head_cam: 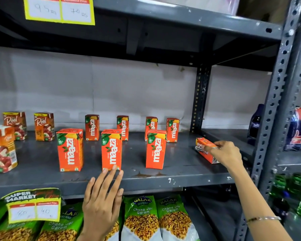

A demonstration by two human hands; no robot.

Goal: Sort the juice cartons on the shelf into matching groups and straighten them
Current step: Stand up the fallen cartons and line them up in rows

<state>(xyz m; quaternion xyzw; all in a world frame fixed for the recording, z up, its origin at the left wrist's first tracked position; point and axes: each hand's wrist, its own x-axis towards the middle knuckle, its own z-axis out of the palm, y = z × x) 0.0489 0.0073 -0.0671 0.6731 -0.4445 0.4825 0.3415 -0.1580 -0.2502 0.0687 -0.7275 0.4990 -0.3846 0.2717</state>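
Several orange Maaza cartons stand upright on the grey shelf (181, 173): three in front, such as the middle one (111, 150), and several behind (92, 127). Real cartons (44, 126) stand at the left. At the right end one orange carton lies on its side (201, 142), and my right hand (224, 152) grips it. My left hand (102, 200) is open with fingers spread, and its fingertips touch the base of the middle front Maaza carton.
A shelf board hangs overhead with a yellow price tag (59, 10). Below hang green Balaji snack packets (141, 216) and another price tag (32, 206). A perforated steel upright (274, 108) bounds the right side, with dark bottles (255, 126) beyond it.
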